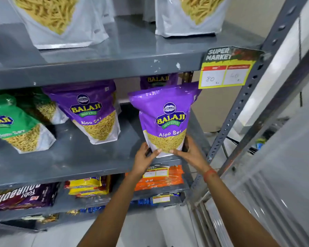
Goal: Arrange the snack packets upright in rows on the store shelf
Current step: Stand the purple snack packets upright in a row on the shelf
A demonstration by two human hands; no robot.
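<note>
On the grey metal middle shelf (75, 157) we see an open lane between the upright purple Aloo Sev pouch (95, 113) on the left and the purple Aloo Sev pouch held at the right end (165, 118). Above, the grey upper shelf edge (96, 70) caps the headroom, and the yellow price tag (227, 72) hangs into it. The perforated grey upright post (239, 104) closes the right side. Behind the held pouch another purple pouch (157, 80) fills the back.

Bright, even indoor light. Glare on the purple packet (165, 111); deep shadow just above it under the shelf (96, 68). Soft blur left of the packet; wide-angle bending of the post (239, 107) to its right.
</note>
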